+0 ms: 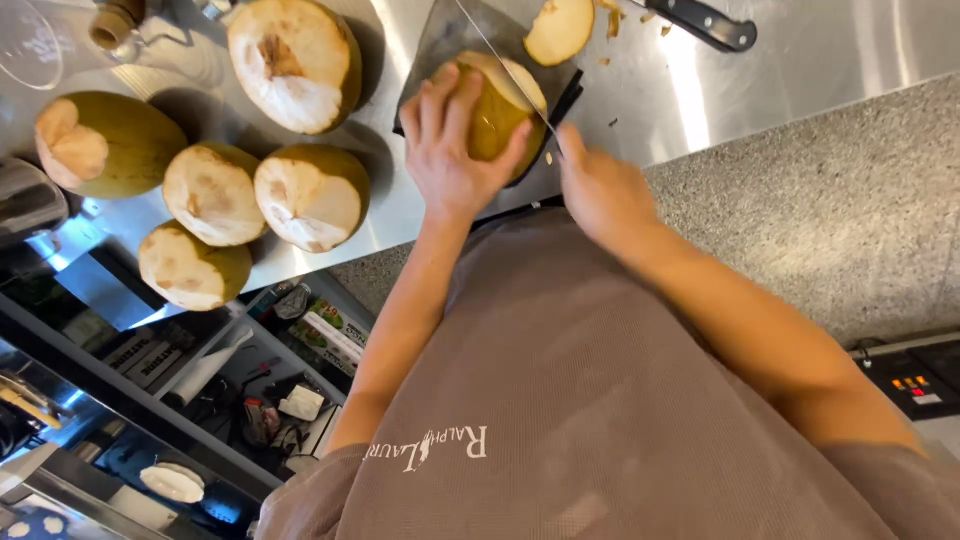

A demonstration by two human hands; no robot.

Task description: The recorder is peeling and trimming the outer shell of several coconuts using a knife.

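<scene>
Fingers (437, 100) of left hand (452, 160) gripping coconut (493, 115).

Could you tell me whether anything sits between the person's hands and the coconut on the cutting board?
Nothing visible does. The left hand already grips the coconut on the dark board, and the right hand holds a knife whose blade lies against it.

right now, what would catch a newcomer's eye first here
Most striking is the green coconut on the dark cutting board at top centre: the left hand grips it while the right hand draws a long knife blade across its top. To the left, five more trimmed coconuts cluster on the steel counter. A second, black-handled knife lies at the top right beside a cut-off slice.
</scene>
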